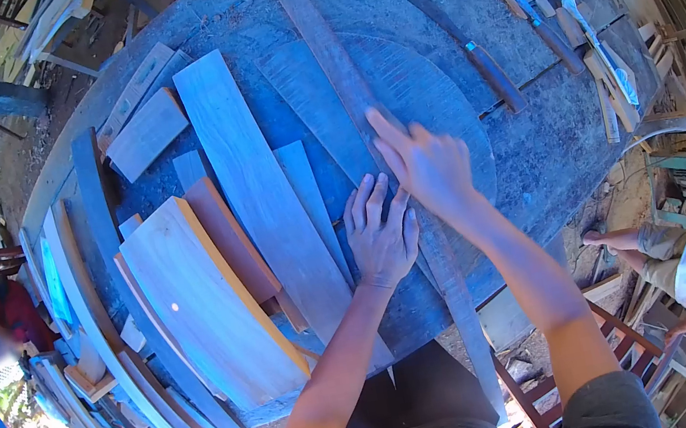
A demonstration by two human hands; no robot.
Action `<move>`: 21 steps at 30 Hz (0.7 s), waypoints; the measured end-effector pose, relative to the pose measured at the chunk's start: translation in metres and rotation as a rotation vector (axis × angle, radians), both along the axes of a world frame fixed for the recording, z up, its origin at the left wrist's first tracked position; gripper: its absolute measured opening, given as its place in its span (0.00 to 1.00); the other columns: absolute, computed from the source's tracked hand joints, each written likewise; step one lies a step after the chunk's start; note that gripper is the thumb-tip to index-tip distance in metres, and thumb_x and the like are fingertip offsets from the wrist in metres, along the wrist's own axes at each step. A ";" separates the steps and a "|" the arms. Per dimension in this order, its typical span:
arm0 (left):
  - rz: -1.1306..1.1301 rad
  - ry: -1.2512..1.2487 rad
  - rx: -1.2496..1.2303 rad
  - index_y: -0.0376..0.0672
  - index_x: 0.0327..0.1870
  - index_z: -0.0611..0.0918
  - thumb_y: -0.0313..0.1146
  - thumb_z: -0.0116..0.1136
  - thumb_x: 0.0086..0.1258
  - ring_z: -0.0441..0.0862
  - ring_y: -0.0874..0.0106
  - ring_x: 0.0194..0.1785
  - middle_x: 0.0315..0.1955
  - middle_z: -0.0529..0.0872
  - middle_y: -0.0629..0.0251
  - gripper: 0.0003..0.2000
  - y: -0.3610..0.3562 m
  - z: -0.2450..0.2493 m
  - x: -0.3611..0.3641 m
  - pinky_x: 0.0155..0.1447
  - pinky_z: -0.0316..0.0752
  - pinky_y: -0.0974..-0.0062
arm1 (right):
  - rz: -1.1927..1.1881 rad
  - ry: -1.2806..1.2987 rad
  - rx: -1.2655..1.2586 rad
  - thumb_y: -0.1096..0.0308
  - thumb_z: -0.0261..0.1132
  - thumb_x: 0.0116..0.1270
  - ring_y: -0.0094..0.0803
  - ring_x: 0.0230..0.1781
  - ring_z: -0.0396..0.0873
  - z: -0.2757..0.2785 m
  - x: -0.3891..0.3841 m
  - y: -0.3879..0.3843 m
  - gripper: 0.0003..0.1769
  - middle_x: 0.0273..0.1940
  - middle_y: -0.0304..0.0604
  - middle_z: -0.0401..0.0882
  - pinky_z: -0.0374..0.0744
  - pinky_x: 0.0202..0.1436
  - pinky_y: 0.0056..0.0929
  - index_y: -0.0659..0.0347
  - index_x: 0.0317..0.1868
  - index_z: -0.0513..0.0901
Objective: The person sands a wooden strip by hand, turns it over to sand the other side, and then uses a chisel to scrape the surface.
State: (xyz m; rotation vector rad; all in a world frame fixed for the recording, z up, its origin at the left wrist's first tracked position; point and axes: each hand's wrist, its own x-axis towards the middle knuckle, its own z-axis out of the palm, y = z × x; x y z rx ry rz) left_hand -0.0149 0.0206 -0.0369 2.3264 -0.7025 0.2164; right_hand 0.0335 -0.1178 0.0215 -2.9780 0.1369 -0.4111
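Long wooden strip (317, 32) spans worktop (531, 146), long axis 11 to 5 o'clock. Left hand (382, 230): fingers apart, beside strip. Right hand (433, 167): index, thumb apart over strip.

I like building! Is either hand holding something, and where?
Nothing looks gripped: the right hand puts a finger partway along the long wood strip, and the left hand lies at its edge.

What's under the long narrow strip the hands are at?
Under the long narrow strip: the table, plus a round-edged panel showing on its right and a flat piece on its left. Whether they join is hidden by the strip.
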 end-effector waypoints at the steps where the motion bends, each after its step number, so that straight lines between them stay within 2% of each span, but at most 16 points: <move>1: 0.004 0.001 0.014 0.50 0.64 0.82 0.38 0.53 0.73 0.66 0.56 0.73 0.63 0.74 0.56 0.20 0.001 -0.001 -0.001 0.74 0.63 0.49 | -0.004 0.092 0.049 0.51 0.63 0.73 0.42 0.18 0.84 0.003 -0.024 -0.001 0.22 0.22 0.42 0.82 0.79 0.18 0.41 0.38 0.65 0.80; 3: 0.010 -0.001 0.015 0.49 0.64 0.81 0.38 0.53 0.74 0.66 0.55 0.73 0.63 0.74 0.56 0.19 0.001 0.000 -0.001 0.74 0.63 0.49 | -0.005 0.185 0.100 0.51 0.63 0.72 0.42 0.18 0.84 0.005 -0.029 -0.002 0.22 0.22 0.42 0.82 0.79 0.18 0.41 0.37 0.66 0.79; 7: 0.010 -0.021 -0.007 0.48 0.64 0.81 0.37 0.52 0.74 0.66 0.55 0.73 0.63 0.74 0.55 0.19 0.000 0.005 -0.001 0.73 0.63 0.50 | 0.011 -0.028 0.033 0.52 0.61 0.75 0.45 0.18 0.84 -0.004 0.053 -0.005 0.21 0.23 0.44 0.82 0.78 0.18 0.42 0.39 0.65 0.79; 9: 0.003 -0.035 0.001 0.48 0.64 0.81 0.36 0.52 0.74 0.67 0.54 0.73 0.63 0.74 0.55 0.19 0.001 0.004 0.000 0.73 0.64 0.50 | -0.024 -0.054 0.051 0.52 0.61 0.75 0.47 0.22 0.85 -0.013 0.103 -0.005 0.19 0.23 0.45 0.84 0.80 0.20 0.44 0.40 0.63 0.79; 12: 0.000 -0.050 -0.007 0.49 0.64 0.81 0.36 0.52 0.75 0.67 0.54 0.72 0.63 0.74 0.55 0.19 -0.001 0.004 -0.001 0.73 0.64 0.50 | -0.027 -0.068 0.110 0.53 0.61 0.74 0.47 0.23 0.86 -0.014 0.124 -0.005 0.17 0.23 0.46 0.84 0.80 0.20 0.45 0.41 0.61 0.78; 14: 0.000 -0.058 -0.010 0.49 0.64 0.81 0.36 0.51 0.75 0.67 0.54 0.72 0.63 0.74 0.55 0.19 0.002 0.005 -0.001 0.73 0.63 0.50 | -0.011 -0.048 0.084 0.53 0.60 0.75 0.48 0.23 0.86 -0.013 0.095 -0.003 0.19 0.23 0.47 0.84 0.80 0.20 0.45 0.41 0.63 0.78; 16: 0.011 -0.040 0.021 0.48 0.63 0.81 0.37 0.50 0.76 0.67 0.54 0.73 0.64 0.74 0.55 0.18 0.000 0.006 -0.001 0.73 0.63 0.50 | -0.020 -0.048 0.049 0.52 0.62 0.74 0.45 0.22 0.86 -0.007 0.030 0.003 0.20 0.24 0.47 0.84 0.80 0.20 0.44 0.40 0.64 0.78; 18: 0.017 -0.043 0.017 0.46 0.62 0.81 0.36 0.48 0.77 0.67 0.52 0.73 0.63 0.75 0.53 0.17 -0.001 0.005 -0.001 0.74 0.62 0.51 | -0.014 0.020 0.083 0.53 0.68 0.68 0.38 0.17 0.84 0.001 -0.027 0.004 0.21 0.23 0.42 0.83 0.79 0.17 0.37 0.44 0.60 0.80; 21: 0.022 -0.034 0.023 0.43 0.61 0.80 0.36 0.46 0.78 0.66 0.50 0.73 0.63 0.75 0.51 0.17 -0.001 0.004 -0.002 0.76 0.61 0.52 | -0.005 -0.003 0.098 0.53 0.69 0.67 0.37 0.16 0.84 0.001 -0.031 0.005 0.21 0.23 0.43 0.83 0.77 0.15 0.35 0.43 0.58 0.81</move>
